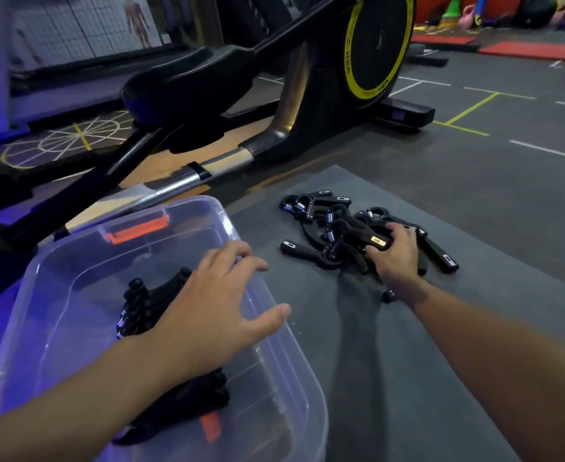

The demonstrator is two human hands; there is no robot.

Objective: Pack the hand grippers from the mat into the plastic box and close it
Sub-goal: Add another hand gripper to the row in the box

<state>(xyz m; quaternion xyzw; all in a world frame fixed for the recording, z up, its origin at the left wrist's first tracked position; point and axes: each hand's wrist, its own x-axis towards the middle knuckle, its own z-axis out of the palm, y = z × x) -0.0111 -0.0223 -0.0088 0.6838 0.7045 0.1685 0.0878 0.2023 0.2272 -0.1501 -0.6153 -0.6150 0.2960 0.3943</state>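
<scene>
Head view: the left hand (214, 305) is hovering over the open plastic box (58, 311), fingers spread and holding nothing, probably waiting there to receive or steady the next load; a few packed grippers (148, 305) are lying inside beneath it. The right hand (396, 258) is reaching across the mat (407, 361) into the pile of hand grippers (324, 221), fingers curling round a black handle (374, 241), apparently pulling one free. Most of the pile is sitting tangled near the box, so packing is looking under halfway.
</scene>
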